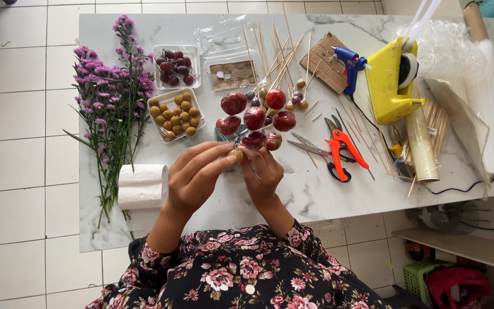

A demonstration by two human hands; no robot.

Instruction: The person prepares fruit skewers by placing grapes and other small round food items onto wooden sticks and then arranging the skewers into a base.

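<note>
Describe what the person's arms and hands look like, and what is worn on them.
Both hands, left hand and right hand, are bare: no gloves, and no rings or watch that can be made out. The forearms are uncovered. The sleeves are pushed up near the elbows, of dark fabric printed with pink and red flowers, matching the garment.

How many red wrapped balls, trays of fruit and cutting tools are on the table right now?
Red wrapped balls bunched above the hands: 7
Clear trays of fruit, one of dark red grapes, one of small tan fruit: 2
Cutting tools, orange-handled pruners and grey scissors: 2
Total: 11
</note>
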